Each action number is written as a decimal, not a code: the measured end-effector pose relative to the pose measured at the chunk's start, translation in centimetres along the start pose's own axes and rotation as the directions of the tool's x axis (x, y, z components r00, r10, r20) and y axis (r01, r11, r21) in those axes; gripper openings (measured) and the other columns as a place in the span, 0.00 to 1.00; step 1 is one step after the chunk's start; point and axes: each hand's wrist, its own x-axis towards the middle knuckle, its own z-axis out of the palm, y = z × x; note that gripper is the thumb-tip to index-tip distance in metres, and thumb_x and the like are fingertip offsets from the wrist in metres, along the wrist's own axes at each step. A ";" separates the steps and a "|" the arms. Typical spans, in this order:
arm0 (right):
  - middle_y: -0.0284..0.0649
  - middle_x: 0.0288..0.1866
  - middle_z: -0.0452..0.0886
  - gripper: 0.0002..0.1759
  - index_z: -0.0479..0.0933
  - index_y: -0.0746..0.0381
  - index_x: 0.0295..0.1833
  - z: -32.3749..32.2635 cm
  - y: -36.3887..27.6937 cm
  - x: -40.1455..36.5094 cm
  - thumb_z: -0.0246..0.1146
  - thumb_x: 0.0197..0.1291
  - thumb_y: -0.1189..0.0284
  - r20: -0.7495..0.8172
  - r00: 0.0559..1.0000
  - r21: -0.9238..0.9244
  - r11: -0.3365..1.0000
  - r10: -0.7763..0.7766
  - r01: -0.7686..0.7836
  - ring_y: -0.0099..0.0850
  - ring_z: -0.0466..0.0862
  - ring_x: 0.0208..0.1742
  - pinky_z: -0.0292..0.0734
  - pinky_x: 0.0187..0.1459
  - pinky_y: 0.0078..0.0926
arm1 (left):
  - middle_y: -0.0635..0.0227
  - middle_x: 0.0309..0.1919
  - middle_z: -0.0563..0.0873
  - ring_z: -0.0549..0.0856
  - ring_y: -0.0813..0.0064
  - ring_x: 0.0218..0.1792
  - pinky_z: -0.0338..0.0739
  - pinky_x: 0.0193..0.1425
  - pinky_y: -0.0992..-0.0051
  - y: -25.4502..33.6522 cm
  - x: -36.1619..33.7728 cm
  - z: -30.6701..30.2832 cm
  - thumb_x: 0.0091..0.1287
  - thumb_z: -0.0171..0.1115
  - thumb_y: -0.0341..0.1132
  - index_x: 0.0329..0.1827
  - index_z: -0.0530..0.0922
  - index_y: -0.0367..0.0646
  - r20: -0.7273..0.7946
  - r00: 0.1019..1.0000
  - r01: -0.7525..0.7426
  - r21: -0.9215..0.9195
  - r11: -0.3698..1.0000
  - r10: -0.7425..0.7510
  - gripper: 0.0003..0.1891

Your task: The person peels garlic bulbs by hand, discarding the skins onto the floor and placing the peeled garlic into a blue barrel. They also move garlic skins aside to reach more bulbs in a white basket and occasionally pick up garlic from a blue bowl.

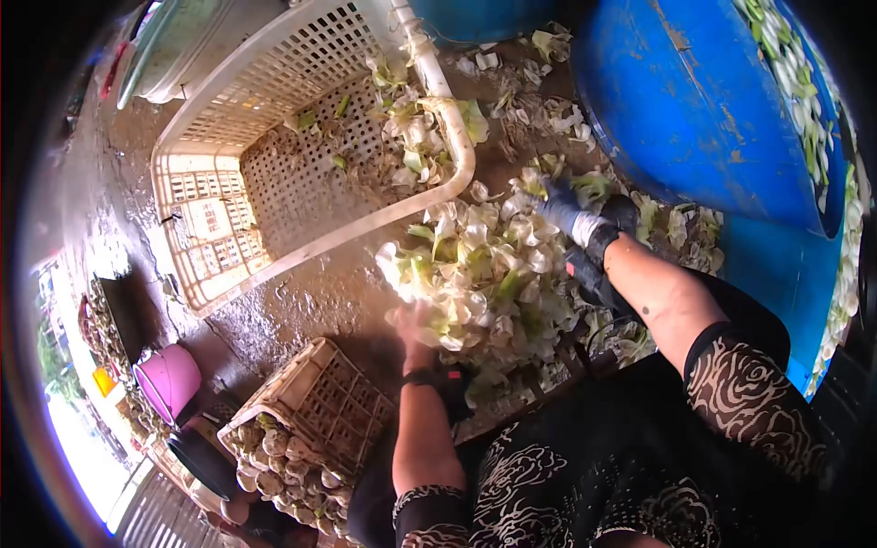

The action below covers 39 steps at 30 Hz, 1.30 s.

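Between my two hands lies a heap of pale, wilted leaves and peelings (484, 265) on the wet floor. My left hand (418, 331), bare and slightly blurred, touches the near left side of the heap; its fingers are partly lost among the leaves. My right hand (565, 212), in a dark glove with a white band at the wrist, reaches to the heap's far right side, its fingertips against the leaves. What either hand holds, if anything, is hidden.
A large white plastic crate (311, 247) with leaf scraps inside stands beyond the heap. A blue barrel (703, 100) leans at the upper right. At the lower left are a tilted beige basket (320, 393) with bulbs (283, 461) and a pink bucket (169, 379).
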 end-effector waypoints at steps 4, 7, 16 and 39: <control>0.54 0.76 0.43 0.50 0.60 0.55 0.71 9.5 -0.8 -5.5 0.53 0.51 0.32 -0.122 0.991 -0.729 0.673 0.053 -0.126 0.52 0.47 0.76 0.46 0.72 0.44 | 0.61 0.43 0.80 0.81 0.71 0.40 0.80 0.43 0.70 1.7 -1.5 5.8 0.54 0.71 0.38 0.57 0.73 0.37 0.183 0.738 0.522 -0.764 0.379 -0.649 0.28; 0.59 0.75 0.43 0.44 0.63 0.55 0.69 12.9 1.1 -7.2 0.60 0.52 0.41 0.035 0.991 -0.771 0.634 0.131 -0.056 0.54 0.47 0.75 0.52 0.70 0.44 | 0.62 0.46 0.81 0.82 0.66 0.44 0.79 0.49 0.63 6.0 -2.0 8.0 0.60 0.62 0.48 0.56 0.74 0.42 0.315 0.853 0.448 -0.851 0.275 -0.417 0.26; 0.46 0.56 0.79 0.24 0.73 0.62 0.60 13.6 1.9 -7.8 0.58 0.61 0.61 0.263 0.957 -0.105 0.989 0.126 -0.102 0.36 0.80 0.51 0.71 0.56 0.30 | 0.67 0.46 0.82 0.81 0.64 0.47 0.77 0.53 0.60 19.3 -2.0 3.0 0.67 0.47 0.57 0.55 0.75 0.52 0.688 0.695 0.689 -0.554 -0.467 0.209 0.23; 0.45 0.42 0.82 0.26 0.73 0.61 0.55 9.0 -31.1 -7.6 0.68 0.55 0.59 0.119 0.397 -0.586 0.258 -0.910 0.768 0.39 0.82 0.47 0.76 0.52 0.34 | 0.62 0.40 0.83 0.82 0.73 0.37 0.79 0.38 0.75 30.8 16.3 -20.7 0.57 0.69 0.38 0.57 0.73 0.38 -0.442 0.856 -0.319 -0.041 0.947 0.269 0.26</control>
